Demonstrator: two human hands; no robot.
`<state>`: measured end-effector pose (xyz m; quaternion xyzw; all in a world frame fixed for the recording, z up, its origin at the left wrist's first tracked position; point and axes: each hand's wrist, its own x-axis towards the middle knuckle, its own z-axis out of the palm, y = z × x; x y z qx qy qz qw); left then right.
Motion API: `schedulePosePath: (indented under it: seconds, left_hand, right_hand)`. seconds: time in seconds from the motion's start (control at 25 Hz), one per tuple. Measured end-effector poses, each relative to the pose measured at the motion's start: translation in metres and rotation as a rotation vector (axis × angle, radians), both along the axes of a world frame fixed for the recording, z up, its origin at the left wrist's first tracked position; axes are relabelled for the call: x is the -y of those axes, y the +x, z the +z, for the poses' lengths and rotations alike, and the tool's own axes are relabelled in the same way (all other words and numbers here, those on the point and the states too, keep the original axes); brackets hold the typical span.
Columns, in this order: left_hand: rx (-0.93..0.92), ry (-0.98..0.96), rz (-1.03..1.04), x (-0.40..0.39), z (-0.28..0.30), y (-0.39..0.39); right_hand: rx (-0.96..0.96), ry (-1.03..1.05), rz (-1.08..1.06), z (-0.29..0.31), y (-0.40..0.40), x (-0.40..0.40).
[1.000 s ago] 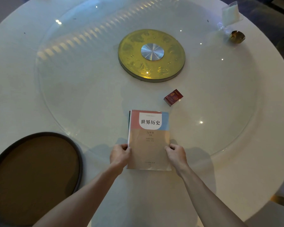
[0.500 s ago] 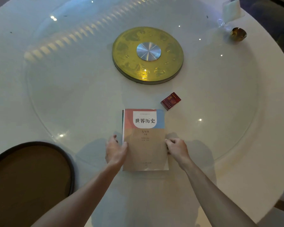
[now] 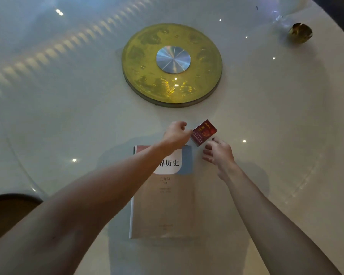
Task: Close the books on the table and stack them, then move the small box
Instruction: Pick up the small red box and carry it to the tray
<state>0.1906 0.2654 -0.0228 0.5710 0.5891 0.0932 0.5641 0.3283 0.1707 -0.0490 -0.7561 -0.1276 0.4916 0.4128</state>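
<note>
A closed book lies flat on the white desk, near centre. Past its far right corner, the left hand — fingers curled — touches the small red box; the right hand, half open and empty, hovers just beside it.

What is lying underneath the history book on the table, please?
A second book's edge shows along the left side of the history book; the cover hides the rest of it.

Restaurant-style dining room: big round white table, glass lazy Susan on gold hub, dark chair back near left.
</note>
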Motion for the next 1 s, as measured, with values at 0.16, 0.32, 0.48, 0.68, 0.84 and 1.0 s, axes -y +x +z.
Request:
schedulePosePath:
  seconds: [0.16, 0.32, 0.48, 0.68, 0.84, 1.0]
  left_hand:
    - [-0.040, 0.021, -0.086, -0.006, -0.020, 0.028]
    - [-0.053, 0.052, -0.056, 0.001, -0.024, 0.031]
    - [-0.030, 0.101, 0.044, 0.009, -0.009, 0.014]
    - [0.012, 0.128, 0.202, 0.026, 0.016, -0.053]
    - [-0.005, 0.144, 0.358, 0.048, 0.027, -0.137]
    - [-0.020, 0.126, 0.526, 0.073, 0.030, -0.232]
  right_hand:
    - [-0.003, 0.018, 0.037, -0.007, 0.004, -0.012]
    - [0.029, 0.025, 0.052, -0.005, 0.006, -0.011]
    - [0.068, 0.087, 0.056, 0.007, 0.000, -0.010]
    - [0.099, 0.121, 0.195, 0.032, -0.051, -0.013]
    - [0.061, 0.147, 0.350, 0.048, -0.127, -0.012]
    - [0.040, 0.141, 0.544, 0.055, -0.213, -0.011]
